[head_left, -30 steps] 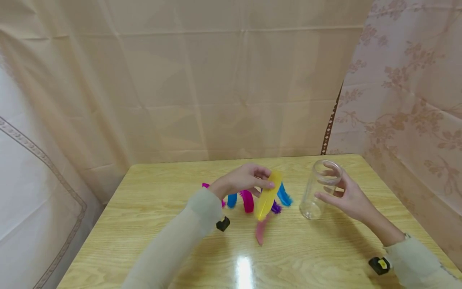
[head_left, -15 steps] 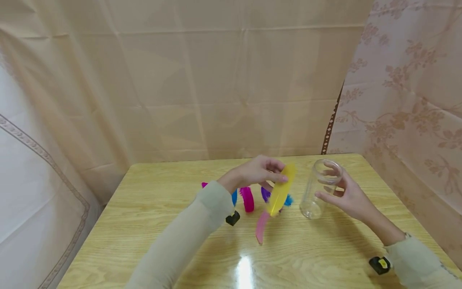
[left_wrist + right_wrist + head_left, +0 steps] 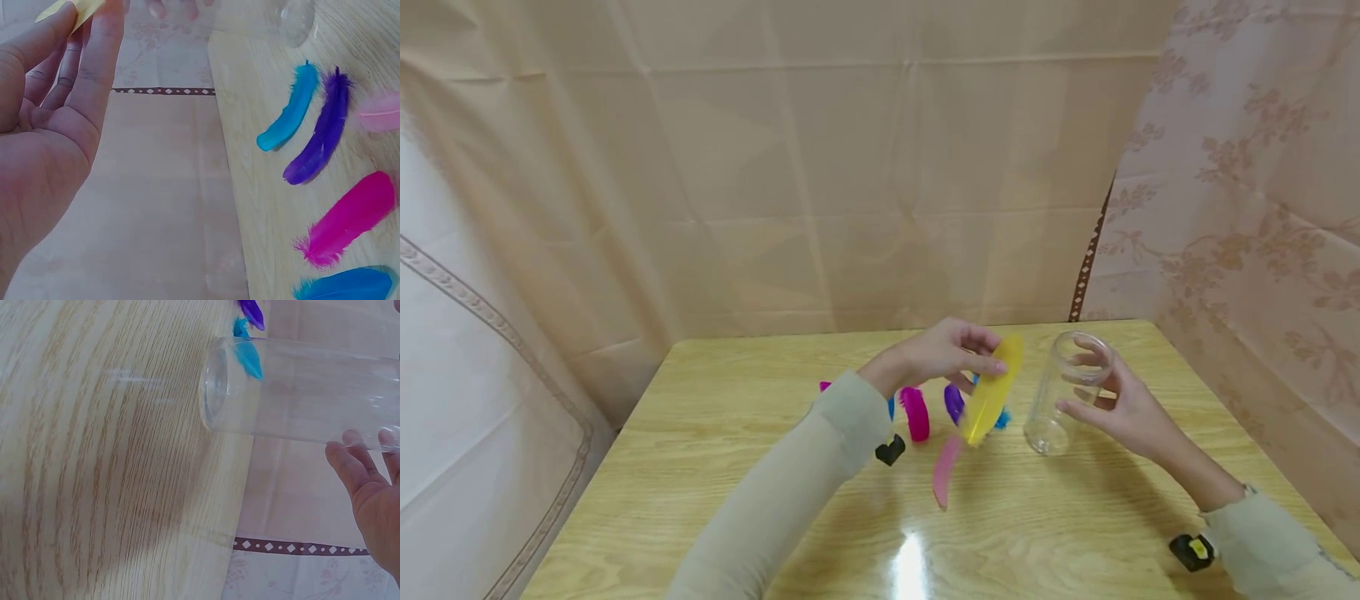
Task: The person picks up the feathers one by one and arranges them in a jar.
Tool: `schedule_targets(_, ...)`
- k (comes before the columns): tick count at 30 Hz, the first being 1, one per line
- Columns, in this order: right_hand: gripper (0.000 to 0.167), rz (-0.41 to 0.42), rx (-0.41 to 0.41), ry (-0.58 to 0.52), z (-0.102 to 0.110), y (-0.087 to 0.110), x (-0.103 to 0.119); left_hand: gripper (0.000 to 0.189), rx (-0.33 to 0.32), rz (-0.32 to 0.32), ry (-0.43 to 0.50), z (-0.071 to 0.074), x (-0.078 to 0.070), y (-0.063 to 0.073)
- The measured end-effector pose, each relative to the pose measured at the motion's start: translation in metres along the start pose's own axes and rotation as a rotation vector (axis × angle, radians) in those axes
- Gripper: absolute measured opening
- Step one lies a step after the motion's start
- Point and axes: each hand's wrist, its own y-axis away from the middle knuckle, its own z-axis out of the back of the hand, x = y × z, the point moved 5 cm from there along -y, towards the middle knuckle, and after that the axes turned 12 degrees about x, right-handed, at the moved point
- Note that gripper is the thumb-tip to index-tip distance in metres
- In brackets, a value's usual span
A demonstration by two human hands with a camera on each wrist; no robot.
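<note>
My left hand [image 3: 943, 357] pinches a yellow feather [image 3: 992, 396] between thumb and fingers, its tip pointing down, above the table. In the left wrist view only part of that feather [image 3: 78, 14] shows, at the thumb. My right hand [image 3: 1131, 412] holds a tall clear jar [image 3: 1047, 417] by its side, mouth up. Through the jar [image 3: 312, 394] in the right wrist view a turquoise feather shows beyond. Under and left of the yellow feather lie a pink feather [image 3: 946, 475], a purple one [image 3: 319, 131], a turquoise one [image 3: 290, 112] and a magenta one [image 3: 915, 414].
A blue feather [image 3: 350, 284] lies beyond the magenta one, and a further magenta bit [image 3: 825, 386] peeks out behind the left forearm. Black wrist pieces [image 3: 890, 450] sit by each sleeve. Beige cloth [image 3: 865, 183] hangs behind the wooden table [image 3: 700, 467].
My left hand has moved right with the yellow feather, closer to the jar, uncovering more of the purple and pink feathers. The right hand and jar have stayed in place.
</note>
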Motion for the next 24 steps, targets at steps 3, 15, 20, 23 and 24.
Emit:
schedule_targets(3, 0.088, 0.005, -0.002, -0.010, 0.003, 0.001, -0.003, 0.019, -0.004, 0.004, 0.009, -0.002, -0.004, -0.005)
schedule_targets(15, 0.088, 0.005, 0.010, -0.006, 0.006, -0.001, -0.011, 0.019, -0.018, 0.010, -0.018, -0.007, -0.009, -0.018)
schedule_targets(20, 0.089, 0.019, 0.012, -0.016, 0.006, -0.005, -0.010, 0.014, -0.026, -0.009, -0.014, -0.005, -0.013, -0.020)
schedule_targets(23, 0.089, 0.025, 0.018, -0.026, 0.006, -0.006, -0.010, 0.015, -0.027, -0.012, 0.002, -0.006, -0.014, -0.020)
schedule_targets(24, 0.089, 0.026, 0.018, -0.030, 0.006, -0.005, -0.010, 0.015, -0.027, -0.014, 0.007, -0.007, -0.015, -0.021)
